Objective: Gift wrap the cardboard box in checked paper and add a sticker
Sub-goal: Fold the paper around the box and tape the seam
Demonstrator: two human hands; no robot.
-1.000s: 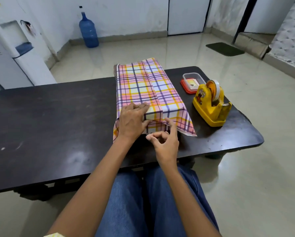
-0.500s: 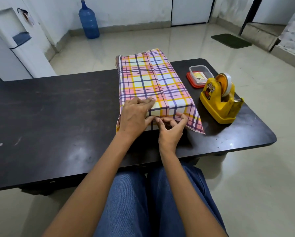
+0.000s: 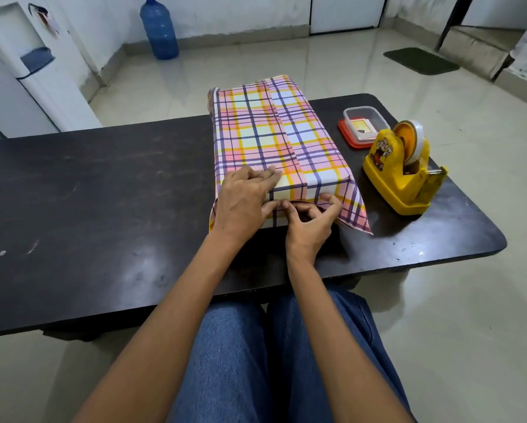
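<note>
The box wrapped in checked paper (image 3: 271, 132) lies lengthwise on the dark table (image 3: 103, 193), with a paper seam running along its top. My left hand (image 3: 243, 203) lies flat on the near left corner, fingers pressing the paper on top and thumb on the near end. My right hand (image 3: 311, 227) is at the near end with curled fingers. Its thumb and fingers hold the top flap folded down there. A loose paper flap (image 3: 355, 212) sticks out at the near right corner. The cardboard itself is hidden.
A yellow tape dispenser (image 3: 402, 175) stands right of the box. Behind it is a small clear container on a red lid (image 3: 362, 123) with stickers or cards inside. On the floor beyond are a blue water bottle (image 3: 160, 29) and a white water dispenser (image 3: 21, 71).
My right hand has moved up from just before the box onto the near end flap and spread its thumb to the right. The left hand has stayed on the corner.
</note>
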